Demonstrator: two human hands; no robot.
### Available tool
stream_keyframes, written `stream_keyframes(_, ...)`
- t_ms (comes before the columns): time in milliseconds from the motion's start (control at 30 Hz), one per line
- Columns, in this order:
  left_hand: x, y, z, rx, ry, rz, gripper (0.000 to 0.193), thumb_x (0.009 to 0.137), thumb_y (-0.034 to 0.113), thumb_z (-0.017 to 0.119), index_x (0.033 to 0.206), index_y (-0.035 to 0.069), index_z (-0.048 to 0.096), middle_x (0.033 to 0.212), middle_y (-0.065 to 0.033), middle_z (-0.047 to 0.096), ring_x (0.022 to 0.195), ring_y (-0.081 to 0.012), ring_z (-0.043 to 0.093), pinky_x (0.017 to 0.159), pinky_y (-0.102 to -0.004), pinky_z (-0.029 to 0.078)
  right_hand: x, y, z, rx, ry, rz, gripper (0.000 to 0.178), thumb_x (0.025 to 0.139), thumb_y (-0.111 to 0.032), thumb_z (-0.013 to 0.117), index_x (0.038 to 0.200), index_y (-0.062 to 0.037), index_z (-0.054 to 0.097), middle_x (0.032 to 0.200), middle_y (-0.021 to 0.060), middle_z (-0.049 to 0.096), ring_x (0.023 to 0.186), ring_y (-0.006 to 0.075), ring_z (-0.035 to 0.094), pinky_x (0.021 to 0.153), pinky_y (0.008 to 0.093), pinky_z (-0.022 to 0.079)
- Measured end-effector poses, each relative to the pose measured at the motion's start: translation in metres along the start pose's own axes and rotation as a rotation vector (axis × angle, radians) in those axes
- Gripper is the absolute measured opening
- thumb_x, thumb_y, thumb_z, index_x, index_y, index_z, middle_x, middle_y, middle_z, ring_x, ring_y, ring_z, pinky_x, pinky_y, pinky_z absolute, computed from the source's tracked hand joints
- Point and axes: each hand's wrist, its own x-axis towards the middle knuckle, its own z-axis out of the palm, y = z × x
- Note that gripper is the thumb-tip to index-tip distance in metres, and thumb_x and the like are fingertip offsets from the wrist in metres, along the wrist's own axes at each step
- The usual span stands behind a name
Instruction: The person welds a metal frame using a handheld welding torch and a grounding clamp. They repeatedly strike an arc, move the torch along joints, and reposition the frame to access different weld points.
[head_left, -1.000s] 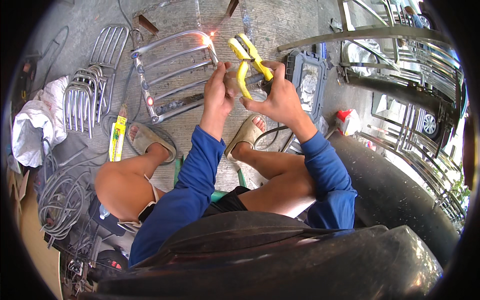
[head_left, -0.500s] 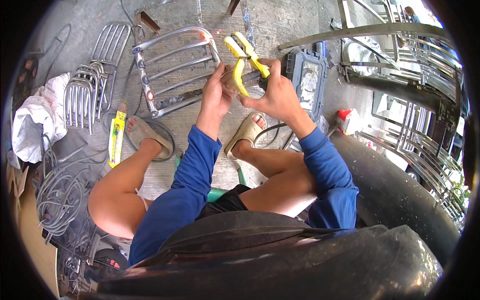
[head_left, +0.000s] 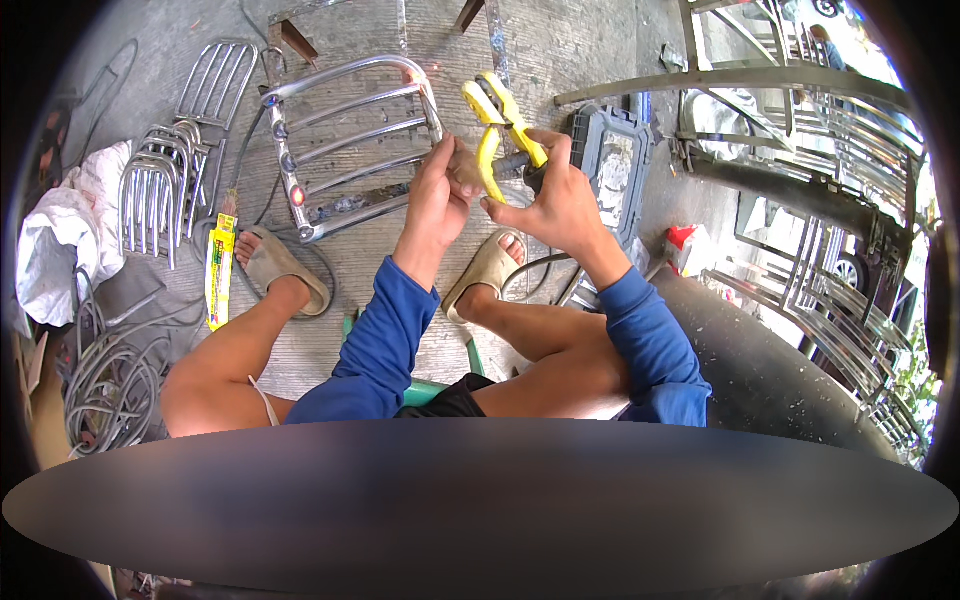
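My right hand (head_left: pixel 562 205) is closed around a yellow electrode holder (head_left: pixel 488 150), its jaws pointing up and away from me. The thumb rests by the lower end of its lever, and a dark cable joint shows beside the palm. My left hand (head_left: pixel 436 205) is closed at the near right end of a shiny metal tube frame (head_left: pixel 370 132), where its curved outer tube runs into my fingers. Part of the grip is hidden, and its fingertips are blurred next to the holder. Small orange glowing spots show on the frame's joints.
A yellow packet of rods (head_left: pixel 219 272) lies by my left foot. More tube frames (head_left: pixel 160 190), a white sack (head_left: pixel 62 235) and coiled cable (head_left: pixel 112 385) are at left. A grey case (head_left: pixel 608 170) and a large dark cylinder (head_left: pixel 760 345) stand right. A dark blurred oval covers the bottom.
The electrode holder has turned slightly, and its jaws look closer together. My left hand stays at the frame. The view has shifted a little, and a blurred oval now covers the lower part.
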Motion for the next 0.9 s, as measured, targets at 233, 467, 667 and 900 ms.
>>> stream_keyframes(233, 0.000, 0.003, 0.000, 0.017, 0.021, -0.028, 0.019, 0.113, 0.033, 0.062, 0.109, 0.014, 0.066, 0.079, 0.0067, 0.058, 0.058, -0.0052, 0.047, 0.059, -0.0232, 0.037, 0.001, 0.002, 0.000, -0.006, -0.024, 0.034, 0.093, 0.074, -0.045, 0.090, 0.139, 0.0006, 0.041, 0.088, 0.0256, 0.072, 0.075, 0.0451, 0.075, 0.070, 0.0492, 0.061)
stream_keyframes(467, 0.001, 0.003, -0.004, -0.026, 0.051, -0.047, 0.019, 0.114, 0.028, 0.058, 0.113, 0.010, 0.064, 0.087, 0.0007, 0.066, 0.065, -0.0104, 0.052, 0.060, -0.0275, 0.043, 0.005, -0.001, 0.005, -0.002, -0.024, 0.015, 0.093, 0.074, -0.047, 0.091, 0.139, -0.0014, 0.042, 0.084, 0.0244, 0.072, 0.072, 0.0448, 0.074, 0.068, 0.0492, 0.061)
stream_keyframes(667, -0.001, 0.000, -0.013, -0.052, 0.046, -0.044, 0.022, 0.115, 0.027, 0.055, 0.121, 0.008, 0.065, 0.096, -0.0019, 0.069, 0.071, -0.0120, 0.055, 0.063, -0.0286, 0.046, 0.005, 0.000, 0.006, -0.021, -0.025, 0.034, 0.094, 0.074, -0.049, 0.091, 0.139, -0.0026, 0.043, 0.083, 0.0206, 0.072, 0.071, 0.0402, 0.075, 0.068, 0.0469, 0.061)
stream_keyframes(900, 0.000, -0.001, -0.013, -0.058, 0.033, -0.026, 0.018, 0.114, 0.027, 0.058, 0.111, 0.010, 0.063, 0.081, -0.0014, 0.062, 0.064, -0.0129, 0.053, 0.062, -0.0295, 0.043, 0.004, 0.006, 0.007, 0.007, -0.038, 0.055, 0.096, 0.071, -0.052, 0.091, 0.139, -0.0020, 0.044, 0.080, 0.0175, 0.071, 0.071, 0.0370, 0.076, 0.068, 0.0448, 0.062)
